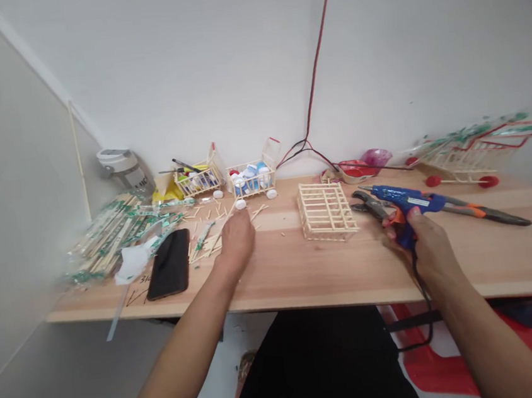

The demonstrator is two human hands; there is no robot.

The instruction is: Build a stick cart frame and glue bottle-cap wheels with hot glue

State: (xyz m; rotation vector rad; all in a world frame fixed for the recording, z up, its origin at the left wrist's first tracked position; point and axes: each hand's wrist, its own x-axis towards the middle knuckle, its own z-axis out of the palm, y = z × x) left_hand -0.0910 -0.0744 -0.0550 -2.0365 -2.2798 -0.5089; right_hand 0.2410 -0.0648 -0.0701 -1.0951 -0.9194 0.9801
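My right hand [421, 238] is wrapped round the grip of a blue glue gun [402, 200], its nozzle pointing left towards a small open cage of wooden sticks [325, 211] standing on the wooden table [302, 271]. My left hand [236, 240] reaches out over loose wooden sticks [210, 235] scattered on the table, knuckles up and fingers curled down; what its fingertips touch is hidden. A white bottle cap [240, 204] lies just beyond it.
A black phone [169, 263] lies left of my left hand beside wrapped chopstick packs [112, 231]. Two stick carts [250, 178] stand at the wall. Pliers [481, 209] lie right of the gun. Another stick cart with red wheels [462, 162] sits far right.
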